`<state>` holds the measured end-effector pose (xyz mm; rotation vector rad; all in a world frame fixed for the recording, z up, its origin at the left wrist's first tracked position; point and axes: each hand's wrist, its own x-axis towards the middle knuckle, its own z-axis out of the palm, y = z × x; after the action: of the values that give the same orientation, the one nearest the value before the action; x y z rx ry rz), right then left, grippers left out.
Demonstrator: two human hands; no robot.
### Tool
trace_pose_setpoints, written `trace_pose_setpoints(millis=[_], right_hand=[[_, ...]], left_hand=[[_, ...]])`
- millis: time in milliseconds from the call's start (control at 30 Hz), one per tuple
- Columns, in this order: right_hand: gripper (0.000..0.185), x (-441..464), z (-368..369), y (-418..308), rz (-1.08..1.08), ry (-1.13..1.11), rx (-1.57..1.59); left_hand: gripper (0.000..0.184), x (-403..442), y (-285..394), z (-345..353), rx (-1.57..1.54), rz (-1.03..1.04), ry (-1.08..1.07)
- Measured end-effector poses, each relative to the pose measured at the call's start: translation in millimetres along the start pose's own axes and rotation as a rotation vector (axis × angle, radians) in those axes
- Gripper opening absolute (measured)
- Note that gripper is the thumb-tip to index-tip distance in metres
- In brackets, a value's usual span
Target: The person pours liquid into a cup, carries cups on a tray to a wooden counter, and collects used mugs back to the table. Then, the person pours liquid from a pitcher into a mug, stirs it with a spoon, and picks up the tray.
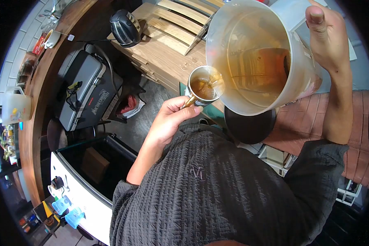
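My left hand [168, 121] is closed on the handle of a small metal mug [190, 91], which has amber liquid and some froth inside. My right hand [326, 39] grips a large translucent plastic pitcher [219, 45] by its handle, with the thumb on top. Tilted toward the mug, the pitcher holds brownish liquid [258, 69] in its lower part. Its rim overlaps the mug's edge in view, and liquid appears to run from it into the mug. Whether the two touch I cannot tell.
A wooden counter [168, 53] carries a black kettle [125, 28] and a slatted wooden rack [172, 30]. Below my left side stands an open black-lined chest [110, 164]. A grey hard case [86, 90] is at left. A round black seat [250, 125] lies under the pitcher.
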<state>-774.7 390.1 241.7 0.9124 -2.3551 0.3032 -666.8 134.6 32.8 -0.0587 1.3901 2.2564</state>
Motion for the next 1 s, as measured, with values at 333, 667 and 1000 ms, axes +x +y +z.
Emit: trace_pose_setpoints(millis=[333,667,1000], right_hand=[[0.079,-2,3,-2,0.032,0.031,-0.026],[0.075,-47,21,41,0.274,0.028,0.137],[0.063,-119,97,40,0.754,0.344,0.328]], left_hand=[[0.004,0,-1,3,0.006,0.006,0.026],[0.006,13,-15,-13,0.031,0.032,0.060],[0.005,17,-13,-45,0.053,0.070,0.226]])
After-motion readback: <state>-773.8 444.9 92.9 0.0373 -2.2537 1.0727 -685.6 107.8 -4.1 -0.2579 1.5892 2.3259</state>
